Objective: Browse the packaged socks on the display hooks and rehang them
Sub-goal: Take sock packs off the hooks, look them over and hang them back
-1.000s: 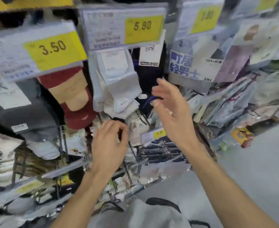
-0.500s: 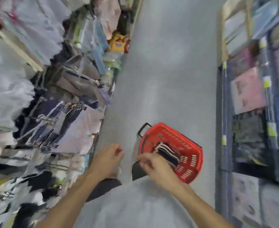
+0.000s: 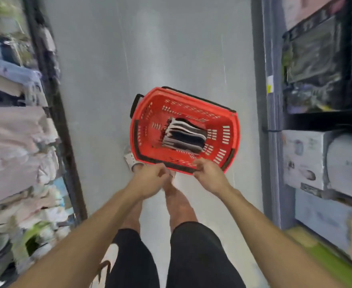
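Observation:
I am looking straight down at the aisle floor. A red plastic shopping basket with black handles stands there, and in it lies a pack of striped socks in black, grey and white. My left hand and my right hand hover side by side in front of the basket's near rim. The fingers of both are curled, and I see nothing held in either. No display hooks show clearly in this blurred view.
Packaged clothing on a dark-framed rack fills the left side. Shelves with boxed goods line the right. Grey floor runs between them. My legs and a white sandal are next to the basket.
My view swung from the sock hooks and price tags down to the floor and the basket. Both hands dropped from the display to in front of the basket's near rim.

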### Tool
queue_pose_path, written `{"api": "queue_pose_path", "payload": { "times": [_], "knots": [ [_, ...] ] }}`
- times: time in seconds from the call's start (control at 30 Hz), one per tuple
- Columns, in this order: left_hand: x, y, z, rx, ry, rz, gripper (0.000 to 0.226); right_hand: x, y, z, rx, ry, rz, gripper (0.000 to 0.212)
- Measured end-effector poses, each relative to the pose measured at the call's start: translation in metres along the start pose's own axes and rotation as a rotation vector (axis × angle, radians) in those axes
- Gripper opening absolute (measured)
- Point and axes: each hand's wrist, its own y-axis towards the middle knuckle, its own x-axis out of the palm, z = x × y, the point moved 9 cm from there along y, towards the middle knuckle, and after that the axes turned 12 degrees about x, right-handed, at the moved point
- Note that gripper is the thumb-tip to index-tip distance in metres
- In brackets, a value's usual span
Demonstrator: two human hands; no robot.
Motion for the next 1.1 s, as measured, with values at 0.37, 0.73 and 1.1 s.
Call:
{"api": "queue_pose_path", "payload": {
  "times": [0.37, 0.73, 1.1],
  "knots": [
    [0.07, 0.265, -0.16, -0.383, -0.449, 0.182, 0.022, 0.102, 0.315, 0.025, 0.071, -0.329, 0.059, 0.11],
    [0.154, 0.341, -0.227, -0.72, -1.227, 0.452, 0.014, 0.148, 0.423, 0.062, -0.025, -0.571, 0.125, 0.138],
    [0.155, 0.352, -0.225, -0.76, -1.354, 0.503, 0.029, 0.137, 0.461, 0.066, -0.008, -0.483, -0.056, 0.152]
  ]
}}
